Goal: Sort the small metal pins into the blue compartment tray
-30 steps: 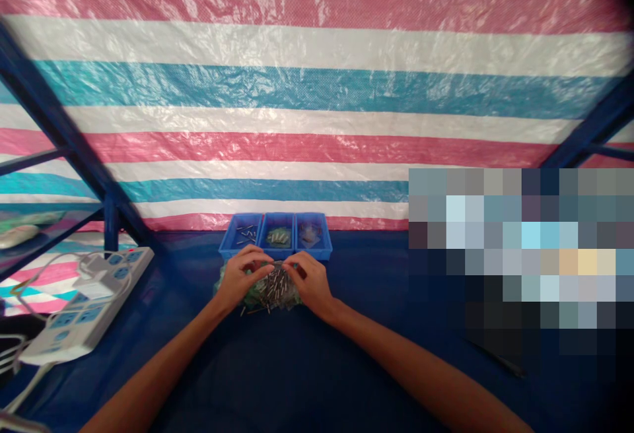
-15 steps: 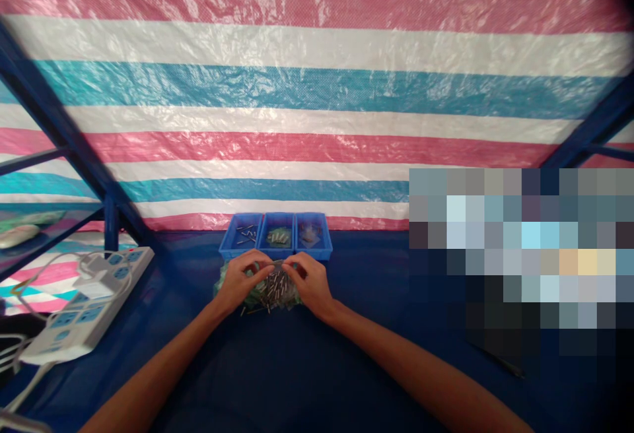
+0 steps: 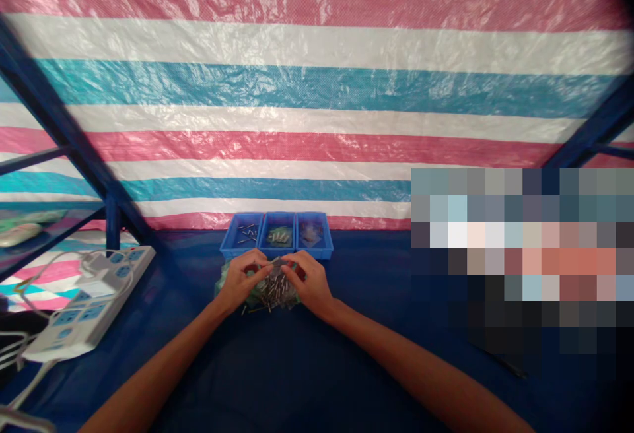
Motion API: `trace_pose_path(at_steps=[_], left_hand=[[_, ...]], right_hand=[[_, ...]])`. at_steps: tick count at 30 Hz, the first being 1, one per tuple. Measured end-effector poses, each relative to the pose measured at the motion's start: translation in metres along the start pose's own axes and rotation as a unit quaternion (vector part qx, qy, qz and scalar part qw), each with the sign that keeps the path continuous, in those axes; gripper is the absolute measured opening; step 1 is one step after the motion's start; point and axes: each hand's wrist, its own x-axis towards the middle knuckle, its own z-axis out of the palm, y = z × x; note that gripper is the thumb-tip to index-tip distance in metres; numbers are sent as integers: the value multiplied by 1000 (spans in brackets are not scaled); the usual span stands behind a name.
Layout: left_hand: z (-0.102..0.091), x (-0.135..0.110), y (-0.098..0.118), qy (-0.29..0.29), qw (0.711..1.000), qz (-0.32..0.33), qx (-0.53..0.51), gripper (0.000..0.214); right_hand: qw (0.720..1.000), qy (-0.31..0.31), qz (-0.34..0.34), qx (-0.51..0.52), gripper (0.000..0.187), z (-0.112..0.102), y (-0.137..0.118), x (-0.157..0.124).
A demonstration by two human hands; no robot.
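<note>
Above a pile of small metal pins (image 3: 275, 292), my left hand (image 3: 244, 277) and my right hand (image 3: 310, 281) meet with fingertips pinched. Between them is a small clear plastic bag (image 3: 277, 264), gripped from both sides; whether anything is inside it cannot be made out. The pins lie on crumpled greenish plastic (image 3: 220, 279), partly covered by my hands. Just beyond stand three joined blue bins. The left bin (image 3: 228, 240) holds loose pins, the middle bin (image 3: 280, 216) holds bagged pins, and the right bin (image 3: 327, 241) holds clear bags with small parts.
On the left of the blue table (image 3: 366, 268) lies a white power strip (image 3: 92, 327) with plugs and cables. A striped plastic sheet (image 3: 307, 90) hangs behind, between blue frame bars (image 3: 74, 149). A thin dark object (image 3: 505, 366) lies at right, below a pixelated area.
The small plastic bag between my fingertips now shows larger and more upright. My hands have hardly shifted.
</note>
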Motion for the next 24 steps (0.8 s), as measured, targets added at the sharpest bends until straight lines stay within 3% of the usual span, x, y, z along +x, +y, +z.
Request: trace_pose_path(at_steps=[11, 24], left_hand=[[1, 0, -1, 39, 997, -33, 51, 20], [0, -2, 2, 5, 998, -31, 59, 20]], right_hand=[[1000, 1, 2, -23, 14, -2, -2, 1], [999, 5, 19, -36, 18, 1, 2, -2]])
